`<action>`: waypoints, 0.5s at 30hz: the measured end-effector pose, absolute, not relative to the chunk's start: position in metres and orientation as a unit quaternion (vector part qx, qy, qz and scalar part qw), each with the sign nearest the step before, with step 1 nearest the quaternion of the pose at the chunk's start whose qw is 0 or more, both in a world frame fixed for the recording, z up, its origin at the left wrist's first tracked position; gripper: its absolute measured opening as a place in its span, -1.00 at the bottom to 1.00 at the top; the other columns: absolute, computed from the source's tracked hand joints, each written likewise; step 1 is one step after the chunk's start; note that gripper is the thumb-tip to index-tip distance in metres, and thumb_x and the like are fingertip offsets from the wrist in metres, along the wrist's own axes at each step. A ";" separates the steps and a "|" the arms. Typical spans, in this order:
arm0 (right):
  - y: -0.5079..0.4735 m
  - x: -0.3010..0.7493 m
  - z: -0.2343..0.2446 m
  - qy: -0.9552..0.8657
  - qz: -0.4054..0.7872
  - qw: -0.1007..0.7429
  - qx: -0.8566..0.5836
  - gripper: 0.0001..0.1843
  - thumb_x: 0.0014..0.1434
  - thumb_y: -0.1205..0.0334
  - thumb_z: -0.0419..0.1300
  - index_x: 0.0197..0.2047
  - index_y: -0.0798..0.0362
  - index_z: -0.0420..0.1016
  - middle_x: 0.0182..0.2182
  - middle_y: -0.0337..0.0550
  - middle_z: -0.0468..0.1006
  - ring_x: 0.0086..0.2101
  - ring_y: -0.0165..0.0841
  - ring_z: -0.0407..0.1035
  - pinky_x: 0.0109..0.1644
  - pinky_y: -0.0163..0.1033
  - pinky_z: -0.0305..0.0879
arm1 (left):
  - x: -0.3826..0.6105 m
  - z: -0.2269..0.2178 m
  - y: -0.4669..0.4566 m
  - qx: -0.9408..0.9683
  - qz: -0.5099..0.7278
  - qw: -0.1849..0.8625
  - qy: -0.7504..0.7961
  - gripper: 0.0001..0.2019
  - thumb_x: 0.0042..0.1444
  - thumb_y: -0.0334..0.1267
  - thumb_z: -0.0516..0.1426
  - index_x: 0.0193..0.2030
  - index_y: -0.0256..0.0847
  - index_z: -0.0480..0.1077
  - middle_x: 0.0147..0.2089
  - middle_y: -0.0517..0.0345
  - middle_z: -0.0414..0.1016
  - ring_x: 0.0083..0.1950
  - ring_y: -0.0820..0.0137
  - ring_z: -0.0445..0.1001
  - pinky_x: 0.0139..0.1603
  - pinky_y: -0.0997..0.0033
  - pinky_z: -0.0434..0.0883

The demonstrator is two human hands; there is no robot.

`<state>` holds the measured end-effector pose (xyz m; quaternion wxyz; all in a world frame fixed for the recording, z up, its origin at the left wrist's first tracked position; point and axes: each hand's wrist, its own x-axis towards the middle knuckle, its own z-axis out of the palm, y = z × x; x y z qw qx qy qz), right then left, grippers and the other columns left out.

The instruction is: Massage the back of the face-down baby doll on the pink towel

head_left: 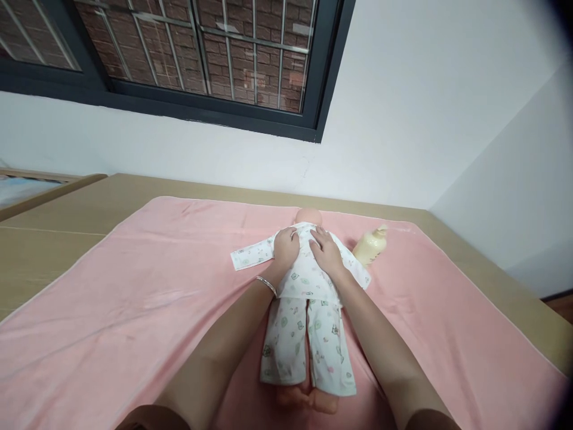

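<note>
Doll (pixel 308 286) on blanket (pixel 134 292), left hand (pixel 286 246), right hand (pixel 328 252) atop.

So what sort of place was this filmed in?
An indoor room, perhaps for childcare practice: a clothed doll lies on a pink blanket, with a bottle beside it and a window beyond.

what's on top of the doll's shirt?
The left hand and right hand, both on the upper part of the shirt. The fabric directly beneath them is covered, so its state there can't be seen.

Room left of doll (pixel 307 280); bottle (pixel 370 246) right.
</note>
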<state>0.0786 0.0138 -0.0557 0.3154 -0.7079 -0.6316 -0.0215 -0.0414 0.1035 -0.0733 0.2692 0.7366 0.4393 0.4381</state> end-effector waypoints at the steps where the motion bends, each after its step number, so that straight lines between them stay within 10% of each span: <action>1: 0.012 0.074 -0.056 -0.609 -0.039 0.311 -0.728 -0.52 0.36 0.14 -0.04 0.25 0.09 0.38 0.29 0.06 0.30 0.32 -0.16 0.13 0.35 0.02 0.11 | -0.041 -0.073 0.103 0.734 0.438 0.272 0.442 -0.68 0.21 -0.36 0.00 -0.01 -0.25 0.51 0.05 -0.04 0.57 0.12 0.24 0.48 0.25 0.23 0.34; 10: 0.013 0.068 -0.054 -0.675 -0.037 0.278 -0.682 -0.55 0.31 0.24 -0.01 0.21 -0.02 0.44 0.30 -0.10 0.31 0.35 -0.16 0.05 0.40 0.07 -0.01 | -0.042 -0.072 0.104 0.728 0.440 0.281 0.444 -0.68 0.19 -0.35 0.00 -0.04 -0.23 0.52 0.04 -0.03 0.57 0.11 0.25 0.49 0.24 0.24 0.35; 15: 0.015 0.075 -0.053 -0.603 -0.038 0.284 -0.744 -0.47 0.36 0.15 -0.06 0.31 0.17 0.29 0.31 0.12 0.25 0.34 -0.09 0.07 0.40 0.10 -0.04 | -0.042 -0.072 0.103 0.729 0.442 0.282 0.439 -0.68 0.19 -0.35 0.00 -0.03 -0.26 0.52 0.05 -0.05 0.57 0.13 0.22 0.48 0.26 0.22 0.33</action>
